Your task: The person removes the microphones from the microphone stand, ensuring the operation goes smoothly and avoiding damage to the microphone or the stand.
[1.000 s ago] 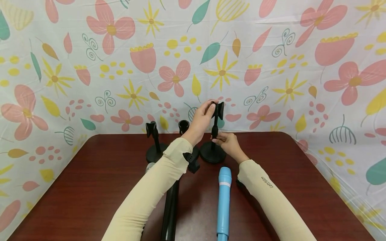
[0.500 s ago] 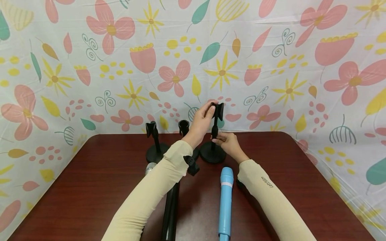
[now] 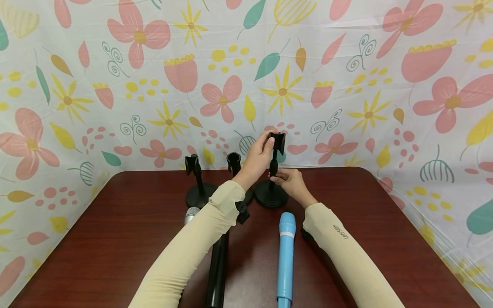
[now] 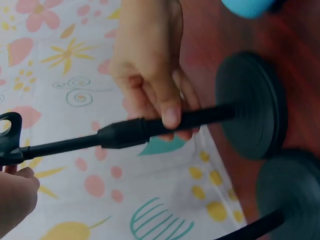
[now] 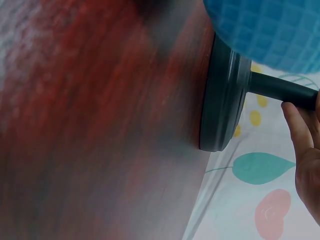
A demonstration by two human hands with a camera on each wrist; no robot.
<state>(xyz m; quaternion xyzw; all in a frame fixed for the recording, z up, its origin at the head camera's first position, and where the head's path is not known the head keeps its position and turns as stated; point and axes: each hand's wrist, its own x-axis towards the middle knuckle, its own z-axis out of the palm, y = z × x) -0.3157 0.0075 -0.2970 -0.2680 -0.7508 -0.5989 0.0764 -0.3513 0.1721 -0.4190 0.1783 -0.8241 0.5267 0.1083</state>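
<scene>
A black microphone stand (image 3: 271, 194) with a round base stands upright near the table's back edge. My left hand (image 3: 257, 157) grips the clip at its top, thumb on the near side. Lower down, my right hand (image 3: 291, 185) pinches the pole just under the thicker collar (image 4: 123, 134), as the left wrist view shows. Its base (image 5: 222, 100) sits flat on the table in the right wrist view. In front lies a light blue microphone (image 3: 286, 256), pointing toward the stand. Left of it is a black microphone (image 3: 218, 269), partly behind my left sleeve.
Two more black stands, a left one (image 3: 198, 192) and a middle one (image 3: 233, 161), stand beside the held one; my left arm overlaps the middle one. A silver microphone head (image 3: 191, 212) shows beside my left sleeve. A floral cloth (image 3: 327, 128) hangs behind the brown table (image 3: 115, 239).
The clip at the stand's top has come down slightly with my left hand. My right hand keeps its place on the pole. The view has shifted a little.
</scene>
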